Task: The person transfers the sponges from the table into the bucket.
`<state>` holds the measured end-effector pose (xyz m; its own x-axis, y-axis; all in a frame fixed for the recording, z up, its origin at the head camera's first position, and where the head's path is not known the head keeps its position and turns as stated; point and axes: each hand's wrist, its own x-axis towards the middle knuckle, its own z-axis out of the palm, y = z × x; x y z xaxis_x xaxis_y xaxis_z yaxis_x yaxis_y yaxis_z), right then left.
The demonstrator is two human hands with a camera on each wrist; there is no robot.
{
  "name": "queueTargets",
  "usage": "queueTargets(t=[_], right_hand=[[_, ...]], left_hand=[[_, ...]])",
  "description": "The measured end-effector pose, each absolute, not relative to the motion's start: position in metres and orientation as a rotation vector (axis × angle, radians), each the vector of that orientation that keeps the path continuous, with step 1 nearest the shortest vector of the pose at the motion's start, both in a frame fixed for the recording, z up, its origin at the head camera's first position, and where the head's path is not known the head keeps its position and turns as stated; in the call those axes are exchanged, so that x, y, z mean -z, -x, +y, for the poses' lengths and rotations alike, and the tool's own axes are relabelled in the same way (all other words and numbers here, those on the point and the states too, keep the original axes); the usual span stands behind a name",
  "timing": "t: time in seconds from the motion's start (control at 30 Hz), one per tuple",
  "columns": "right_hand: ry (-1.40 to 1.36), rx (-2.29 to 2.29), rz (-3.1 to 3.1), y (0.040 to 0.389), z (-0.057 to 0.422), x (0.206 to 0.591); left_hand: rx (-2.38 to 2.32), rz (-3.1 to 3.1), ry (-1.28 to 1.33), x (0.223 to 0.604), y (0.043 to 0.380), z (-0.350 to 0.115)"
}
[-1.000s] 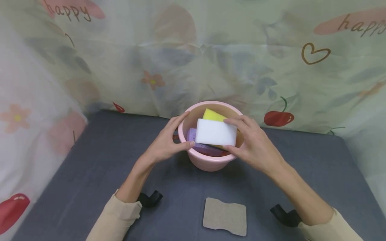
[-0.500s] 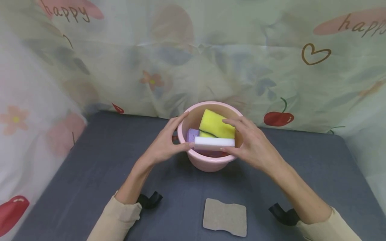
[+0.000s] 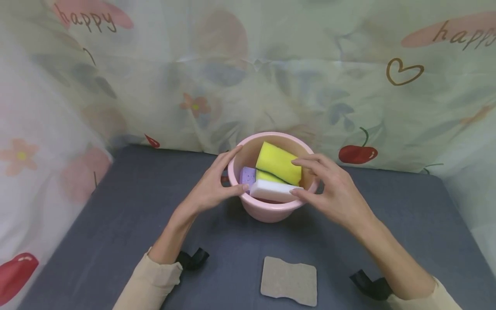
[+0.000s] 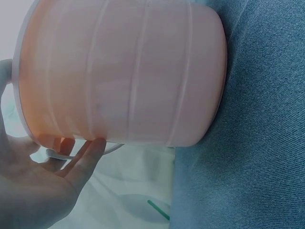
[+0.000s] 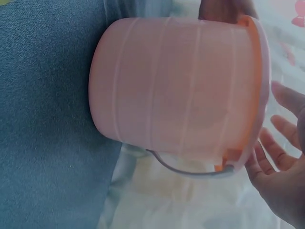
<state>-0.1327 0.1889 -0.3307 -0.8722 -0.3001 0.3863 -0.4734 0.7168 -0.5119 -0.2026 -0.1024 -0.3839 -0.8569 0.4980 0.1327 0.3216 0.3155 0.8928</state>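
A pink bucket [image 3: 267,214] stands upright on the dark cloth. My left hand [image 3: 211,183] grips its left rim, thumb over the edge and fingers along the outer wall, as the left wrist view also shows. Inside the bucket lie a white sponge block [image 3: 271,191] near the front, yellow sponges [image 3: 277,161] with a dark layer behind it, and a purple sponge [image 3: 248,174] at the left. My right hand [image 3: 337,189] hovers over the right rim with fingers spread. Its thumb tip overlaps the white sponge's right end, and the fingertips reach over the yellow sponge.
A flat beige sponge-like piece [image 3: 288,282] with wavy edges lies on the cloth [image 3: 217,280] in front of the bucket. The bucket's thin handle [image 5: 186,172] hangs down at its far side. A printed curtain [image 3: 271,86] closes off the back.
The white sponge block has tipped from face-up to edge-up and dropped lower into the bucket, uncovering the yellow sponge. My right hand has let it go and shifted slightly right. The left hand stays put.
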Motion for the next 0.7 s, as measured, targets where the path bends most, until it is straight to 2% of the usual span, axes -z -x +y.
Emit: queueTargets(t=[0.7], right_hand=[[-0.653, -0.891, -2.565, 0.092, 0.212, 0.33]], left_hand=[[-1.567, 2.425, -0.77, 0.382, 0.202, -0.101]])
